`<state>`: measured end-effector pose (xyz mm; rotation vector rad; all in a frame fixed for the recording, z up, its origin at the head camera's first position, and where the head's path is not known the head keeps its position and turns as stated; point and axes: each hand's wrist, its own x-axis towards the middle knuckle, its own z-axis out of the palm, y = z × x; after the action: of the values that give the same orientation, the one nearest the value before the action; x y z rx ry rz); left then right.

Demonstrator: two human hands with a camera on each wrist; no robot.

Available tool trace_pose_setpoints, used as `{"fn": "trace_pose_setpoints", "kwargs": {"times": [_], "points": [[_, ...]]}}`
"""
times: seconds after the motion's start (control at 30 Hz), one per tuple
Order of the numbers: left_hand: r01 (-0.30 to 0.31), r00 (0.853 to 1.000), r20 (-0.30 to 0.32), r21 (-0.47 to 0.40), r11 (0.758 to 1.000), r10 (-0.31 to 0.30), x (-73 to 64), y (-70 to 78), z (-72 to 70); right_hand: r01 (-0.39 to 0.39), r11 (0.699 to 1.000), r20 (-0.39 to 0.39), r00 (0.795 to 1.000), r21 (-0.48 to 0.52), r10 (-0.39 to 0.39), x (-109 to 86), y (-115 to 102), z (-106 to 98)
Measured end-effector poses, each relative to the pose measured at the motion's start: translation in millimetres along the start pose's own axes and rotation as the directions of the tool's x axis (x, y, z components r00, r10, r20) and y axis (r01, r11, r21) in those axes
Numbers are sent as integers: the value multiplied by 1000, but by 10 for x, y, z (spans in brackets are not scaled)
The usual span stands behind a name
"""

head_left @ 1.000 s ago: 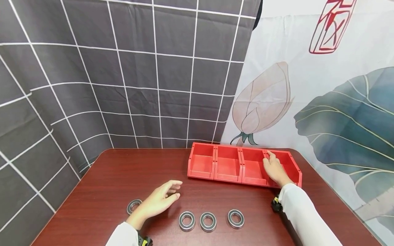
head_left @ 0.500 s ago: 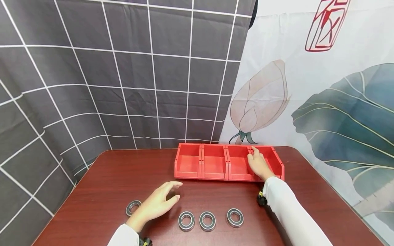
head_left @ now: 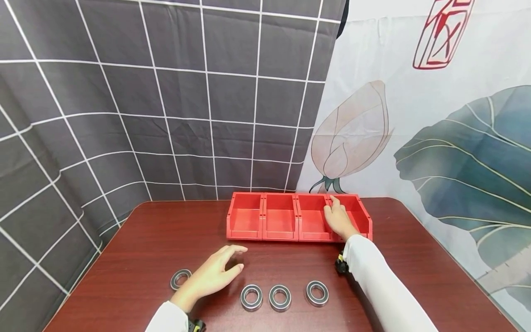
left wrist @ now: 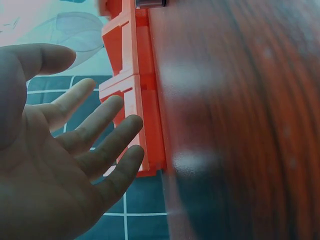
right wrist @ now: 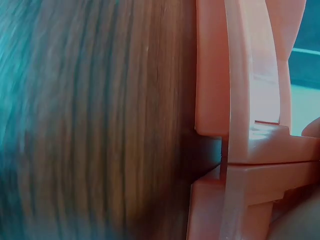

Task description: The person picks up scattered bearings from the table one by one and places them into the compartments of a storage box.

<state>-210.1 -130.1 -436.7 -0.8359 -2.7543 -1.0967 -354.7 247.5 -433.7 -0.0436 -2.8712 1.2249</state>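
A row of joined red bins (head_left: 274,219) stands at the back of the dark wooden table (head_left: 166,235), all compartments bare. My right hand (head_left: 338,220) holds the wall between the third and fourth compartments, fingers hooked over it. The right wrist view shows those red bins (right wrist: 250,150) very close, with only a sliver of the hand at the edge. My left hand (head_left: 213,272) hovers flat over the table, holding nothing; its fingers (left wrist: 100,125) are spread. Several steel bearing rings lie in front: one (head_left: 180,279) left of that hand, three (head_left: 251,297) (head_left: 280,298) (head_left: 317,293) to its right.
A grey checked curtain (head_left: 166,115) hangs behind and to the left, and a lotus-print cloth (head_left: 415,138) behind and to the right. The table's edges run close to both. Bare wood lies between the bins and the rings.
The row of red bins has slid left across the table with my right hand on it. My left hand and the rings have stayed where they were.
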Motion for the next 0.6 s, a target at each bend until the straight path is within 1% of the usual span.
{"fn": "trace_pose_setpoints", "kwargs": {"times": [0.23,0.37,0.6], "points": [[-9,1000,8,12,1000,9,0,19,-18,20,1000,-9,1000,-3,-20,24,-100,79],[-6,1000,17,22,1000,5,-2,8,-21,19,1000,-7,1000,5,-19,50,-154,139],[-17,999,37,29,999,16,-20,-23,-10,9,1000,-21,1000,17,-8,93,-221,246]]}}
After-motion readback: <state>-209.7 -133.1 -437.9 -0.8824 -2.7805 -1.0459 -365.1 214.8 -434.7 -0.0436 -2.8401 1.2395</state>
